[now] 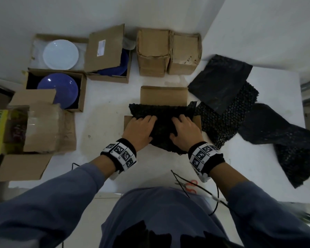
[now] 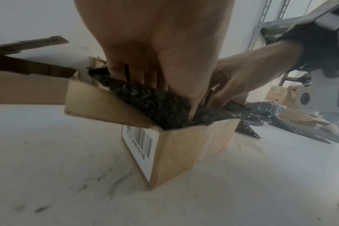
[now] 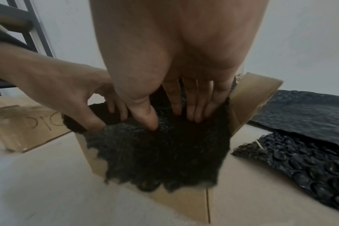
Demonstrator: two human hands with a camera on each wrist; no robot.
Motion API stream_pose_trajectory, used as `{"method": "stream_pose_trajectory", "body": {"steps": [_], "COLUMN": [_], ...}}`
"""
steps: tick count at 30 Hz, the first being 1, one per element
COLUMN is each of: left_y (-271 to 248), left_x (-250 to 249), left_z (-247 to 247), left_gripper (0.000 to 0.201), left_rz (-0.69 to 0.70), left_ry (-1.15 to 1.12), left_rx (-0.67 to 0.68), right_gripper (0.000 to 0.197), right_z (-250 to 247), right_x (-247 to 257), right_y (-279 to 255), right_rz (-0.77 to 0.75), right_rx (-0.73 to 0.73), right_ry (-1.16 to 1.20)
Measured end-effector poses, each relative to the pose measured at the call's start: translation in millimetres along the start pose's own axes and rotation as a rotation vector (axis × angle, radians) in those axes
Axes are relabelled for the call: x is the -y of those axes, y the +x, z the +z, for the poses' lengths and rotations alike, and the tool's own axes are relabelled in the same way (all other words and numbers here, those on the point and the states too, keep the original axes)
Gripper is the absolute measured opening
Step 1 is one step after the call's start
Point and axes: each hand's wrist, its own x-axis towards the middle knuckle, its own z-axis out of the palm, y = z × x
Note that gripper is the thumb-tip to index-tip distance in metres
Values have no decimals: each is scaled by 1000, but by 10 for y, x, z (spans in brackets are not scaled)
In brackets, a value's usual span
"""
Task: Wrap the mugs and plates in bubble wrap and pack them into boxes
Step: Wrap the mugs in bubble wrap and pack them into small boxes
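A small open cardboard box (image 1: 164,95) stands mid-table, and a black bubble-wrap bundle (image 1: 161,111) fills its mouth and spills over the near wall. My left hand (image 1: 145,125) presses the left side of the bundle with straight fingers. My right hand (image 1: 182,125) presses the right side the same way. In the left wrist view the left hand (image 2: 155,79) pushes down into the bubble wrap (image 2: 155,99) inside the box (image 2: 184,152). In the right wrist view the right hand (image 3: 174,104) lies flat on the wrap (image 3: 164,152). What the bundle holds is hidden.
A white plate (image 1: 60,54) and a blue plate (image 1: 61,88) lie in open boxes at far left. Another blue plate (image 1: 118,67) shows under a flap. Two shut boxes (image 1: 153,52) stand at the back. Loose black wrap sheets (image 1: 220,83) lie right. Orange-handled scissors (image 1: 191,187) sit near the front edge.
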Motion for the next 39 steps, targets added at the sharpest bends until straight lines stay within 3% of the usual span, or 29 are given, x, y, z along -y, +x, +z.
{"method": "stream_pose_trajectory", "body": {"steps": [5,15,20,23,27,32,39], "left_y": [-12,47,30,8,-8,85,126], "left_x": [-42,-91,-82,-50,-59,-84,-24], "left_z": [101,140,157,109,11,-19,-19], "left_gripper": [75,58,53,49,52,64,80], "left_rz": [-42,-181,-174,-142,-66,-1,49], "left_ry": [-13,-147,-187,-202,-271,-253,-250], "left_rx": [-6,-15,-14,-5,-135,-41,40], "right_gripper": [46,31,20,15,34,64,63], "right_z": [-24,-132,-161,-219,-236,-116,5], "right_x": [36,86,82,44,44,19,-4], "right_y": [38,123,152,116,54,105,108], "right_rz": [9,44,69,34,-61,-52,-63], "right_rx": [47,135,188,226,101,186,85], "right_ry": [23,54,166,83,19,-4,-38]}}
